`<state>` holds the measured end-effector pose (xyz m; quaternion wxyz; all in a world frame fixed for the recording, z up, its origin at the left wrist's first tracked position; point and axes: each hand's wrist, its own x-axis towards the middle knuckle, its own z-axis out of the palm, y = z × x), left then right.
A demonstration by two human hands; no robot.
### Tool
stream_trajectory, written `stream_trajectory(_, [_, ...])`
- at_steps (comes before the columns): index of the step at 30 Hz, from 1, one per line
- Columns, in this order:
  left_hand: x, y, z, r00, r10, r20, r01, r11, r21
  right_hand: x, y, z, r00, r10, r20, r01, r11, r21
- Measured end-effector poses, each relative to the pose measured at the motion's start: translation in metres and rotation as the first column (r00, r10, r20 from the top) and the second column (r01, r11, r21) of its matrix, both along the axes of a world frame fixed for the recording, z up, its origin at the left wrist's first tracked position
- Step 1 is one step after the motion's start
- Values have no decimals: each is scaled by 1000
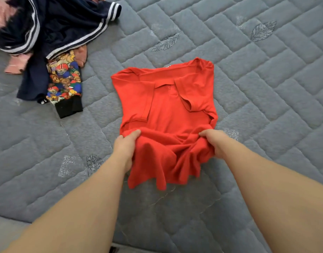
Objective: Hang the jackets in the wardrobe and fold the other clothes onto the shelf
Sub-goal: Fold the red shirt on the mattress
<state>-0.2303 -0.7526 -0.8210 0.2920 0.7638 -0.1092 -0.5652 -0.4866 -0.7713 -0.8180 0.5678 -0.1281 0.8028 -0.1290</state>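
Both hands, the left hand (127, 147) and the right hand (212, 143), are gripping the bunched lower hem of a bright red cotton shirt (166, 106) lying sleeves-folded on the grey quilted mattress (248, 79). A heap of dark striped and printed clothes (53, 42) is waiting unfolded nearby, so most work seems left.

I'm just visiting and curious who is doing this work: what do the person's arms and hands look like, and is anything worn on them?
Both are a person's bare arms, with no sleeves showing anywhere up to the picture's lower edge. The left hand and the right hand wear no gloves. No watch, bracelet or ring can be seen on the parts that show, and there are no markings, cables or straps.
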Motion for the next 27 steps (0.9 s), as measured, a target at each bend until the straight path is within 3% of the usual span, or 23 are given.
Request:
stream_trajectory(2, [8, 5, 8, 985, -160, -59, 165, 982, 89, 0, 6, 3, 997, 29, 64, -34, 997, 76])
stream_trajectory(5, [8, 30, 7, 876, -465, -129, 483, 851, 208, 3, 33, 4, 947, 218, 237, -282, 916, 284])
stream_trajectory(9, [5, 44, 1, 874, -485, -38, 480, 845, 235, 15, 61, 2, 916, 340, 215, -379, 908, 181])
stream_trajectory(11, [7, 43, 3, 929, -370, -2, 364, 913, 182, 18, 65, 6, 940, 276, 201, -295, 953, 73])
stream_trajectory(13, [11, 42, 9, 961, -271, 52, 264, 958, 116, 16, 60, 15, 969, 47, 241, -40, 999, -35])
stream_trajectory(16, [16, 42, 37, 977, -206, 62, 207, 978, -13, 9, 48, 36, 939, -200, 280, 221, 974, -45])
stream_trajectory(20, [13, 38, 98, 965, -258, 36, 260, 939, -225, 10, 49, 88, 934, -177, 310, 161, 984, 74])
stream_trajectory(23, [12, 42, 142, 935, -353, 42, 353, 908, -226, 17, 61, 131, 950, -44, 310, 7, 993, 122])
stream_trajectory(25, [13, 48, 167, 863, -487, 136, 505, 846, -171, 17, 70, 156, 960, -24, 279, -17, 990, 142])
stream_trajectory(27, [15, 57, 187, 731, -637, 244, 675, 727, -126, 18, 80, 179, 962, -61, 266, 30, 993, 118])
